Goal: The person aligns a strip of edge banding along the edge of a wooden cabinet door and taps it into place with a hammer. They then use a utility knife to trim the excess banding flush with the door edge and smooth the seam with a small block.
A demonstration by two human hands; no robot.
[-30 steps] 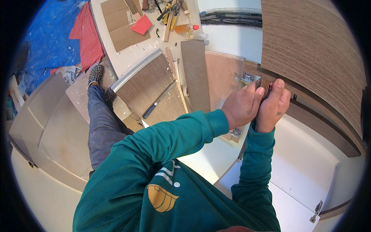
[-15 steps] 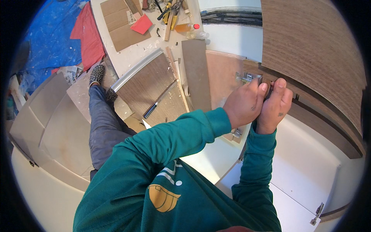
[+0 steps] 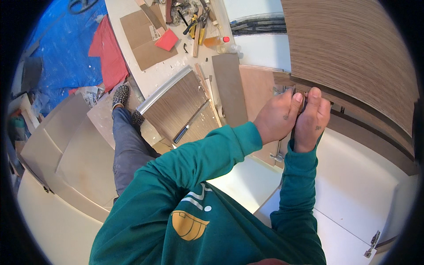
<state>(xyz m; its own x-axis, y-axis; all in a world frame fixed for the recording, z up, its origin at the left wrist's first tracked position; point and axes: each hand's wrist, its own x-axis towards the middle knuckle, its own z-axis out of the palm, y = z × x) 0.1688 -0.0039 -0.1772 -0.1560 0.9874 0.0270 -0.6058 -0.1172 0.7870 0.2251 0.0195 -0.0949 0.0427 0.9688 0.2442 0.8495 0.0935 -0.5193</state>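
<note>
My left hand and my right hand are closed side by side, thumbs uppermost, at the front of a white-lined cabinet. Between them shows a narrow brown wooden piece; whether it is loose or a panel's edge, I cannot tell. Just beyond my left hand, a metal hinge is mostly hidden by the fingers. Another hinge sits lower on the pinkish-brown panel, beneath my left wrist. A brown wood-grain panel rises past my right hand, above a long brown rail.
To the left, a long-bladed tool with a dark handle lies on a wood-grain board. A cluttered worktable holds pliers, a red-capped bottle and cardboard. An open hinge sticks out at lower right.
The view has shifted slightly, so the worktable and floor sit lower and further right. Both hands stay closed together at the same spot; the upper hinge is more covered by my left hand.
</note>
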